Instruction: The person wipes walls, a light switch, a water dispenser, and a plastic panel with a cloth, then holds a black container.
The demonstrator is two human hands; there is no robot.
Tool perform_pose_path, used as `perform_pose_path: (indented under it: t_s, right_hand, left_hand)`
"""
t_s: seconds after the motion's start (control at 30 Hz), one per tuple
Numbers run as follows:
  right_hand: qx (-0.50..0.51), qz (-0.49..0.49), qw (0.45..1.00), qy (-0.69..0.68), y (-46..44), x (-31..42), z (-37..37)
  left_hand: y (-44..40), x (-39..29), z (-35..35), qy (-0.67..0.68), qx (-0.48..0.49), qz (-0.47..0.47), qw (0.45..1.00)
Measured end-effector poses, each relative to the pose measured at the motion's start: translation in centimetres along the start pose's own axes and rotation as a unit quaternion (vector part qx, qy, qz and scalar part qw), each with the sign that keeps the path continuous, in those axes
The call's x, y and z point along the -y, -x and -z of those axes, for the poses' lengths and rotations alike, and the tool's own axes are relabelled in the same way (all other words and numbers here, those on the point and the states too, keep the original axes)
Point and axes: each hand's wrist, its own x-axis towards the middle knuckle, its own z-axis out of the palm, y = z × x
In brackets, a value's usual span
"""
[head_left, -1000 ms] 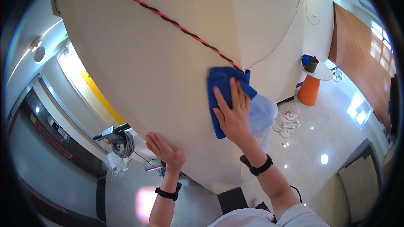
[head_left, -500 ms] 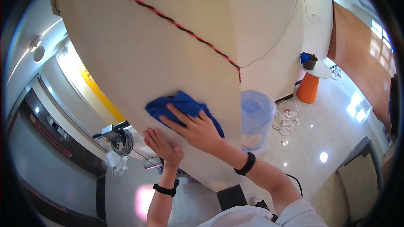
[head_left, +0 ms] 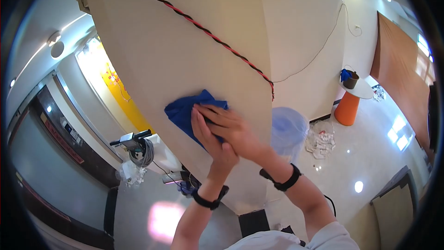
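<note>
A blue cloth [head_left: 185, 113] lies bunched against the pale wall panel [head_left: 194, 65]. My right hand [head_left: 238, 132] holds it pressed to the panel, its fingers reaching over the cloth and slightly blurred. Against the fingers of that hand rests my left hand [head_left: 210, 141], its own fingers stretched out over the cloth's lower part and its thumb near the right palm. The two hands partly overlap, so some of the cloth is hidden beneath them. Each wrist carries a black band.
A twisted red and black wire [head_left: 203, 28] crosses the panel above. To the right stand a blue translucent bin [head_left: 289, 127], a bag of debris [head_left: 320, 141] and an orange-based table [head_left: 348, 109] bearing a bucket [head_left: 351, 81]. Coiled grey cable [head_left: 142, 153] hangs at lower left.
My left hand has moved up and right from the bare panel onto the cloth, beside my right hand. The right hand's fingers have drawn closer together. The whole view has shifted slightly.
</note>
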Motion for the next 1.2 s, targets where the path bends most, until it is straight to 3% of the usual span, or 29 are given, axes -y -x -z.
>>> perform_pose_path:
  t_s: [0.07, 0.13, 0.23, 0.3, 0.5, 0.6, 0.77, 0.83, 1.0, 1.2]
  right_hand:
    - [-0.042, 0.030, 0.998, -0.022, 0.7, -2.2, 1.0]
    - [-0.065, 0.060, 0.996, 0.000, 2.2, -3.9, 2.5]
    - [-0.108, 0.022, 0.992, 0.064, 4.0, -3.9, 4.3]
    - [-0.119, -0.040, 0.977, 0.175, 4.7, -3.8, 4.6]
    - [-0.094, -0.047, 0.963, 0.250, 7.0, -6.1, 2.5]
    - [-0.164, -0.009, 0.957, 0.238, 7.6, -7.8, 1.0]
    - [-0.177, -0.008, 0.966, 0.186, 8.3, -8.3, 1.1]
    - [-0.179, -0.005, 0.970, 0.166, 8.3, -8.2, 1.4]
    - [-0.191, 0.013, 0.981, 0.029, 8.6, -8.3, 1.9]
    - [-0.215, -0.040, 0.976, -0.002, 10.9, -6.2, 2.5]
  left_hand:
    - [-0.1, 0.3, -0.9, -0.025, -0.036, -0.024, 0.999]
    - [-0.3, 0.6, -0.6, -0.143, 0.028, -0.044, 0.988]
    - [-0.9, 1.8, 1.3, -0.242, 0.086, -0.040, 0.966]
    - [-1.6, 3.3, 3.0, -0.279, 0.106, -0.046, 0.953]
    - [-1.2, 6.7, 6.8, -0.369, 0.099, -0.094, 0.919]
    - [0.7, 6.8, 6.6, -0.375, 0.075, -0.075, 0.921]
    - [6.1, 5.1, 3.1, -0.355, 0.063, -0.054, 0.931]
    - [7.0, 3.6, 1.4, -0.352, 0.104, -0.059, 0.928]
    - [2.3, 1.8, 0.9, -0.337, 0.167, -0.081, 0.923]
    - [1.0, 4.3, 4.5, -0.333, 0.163, -0.060, 0.927]
